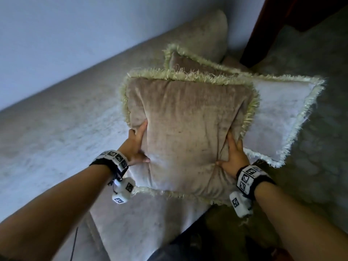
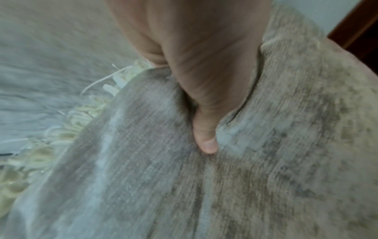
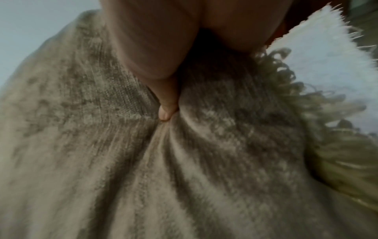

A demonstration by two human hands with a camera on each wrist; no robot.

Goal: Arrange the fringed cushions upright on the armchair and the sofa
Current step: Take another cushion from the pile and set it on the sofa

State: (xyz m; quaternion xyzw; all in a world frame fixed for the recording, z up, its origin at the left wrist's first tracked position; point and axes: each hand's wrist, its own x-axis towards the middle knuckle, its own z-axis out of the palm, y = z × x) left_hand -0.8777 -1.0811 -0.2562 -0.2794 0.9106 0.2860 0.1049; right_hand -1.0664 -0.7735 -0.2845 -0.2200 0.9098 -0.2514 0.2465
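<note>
We hold a fringed tan cushion [image 1: 188, 132] above the sofa [image 1: 56, 140], left hand [image 1: 136, 147] and right hand [image 1: 234, 157] gripping its two lower sides, thumbs sunk into the plush front; each grip is closed on the fabric, and the wrist views show a thumb buried in a crease. Behind it a second cushion [image 1: 186, 62] leans against the sofa's arm, and a paler one [image 1: 282, 117] lies tilted to the right, its corner hanging past the seat edge. The step in hand looks like carrying this cushion to its place. Next we would need to lower it onto the seat, bottom fringe down, back against the backrest, though whether it already touches the others is hard to tell.
</note>
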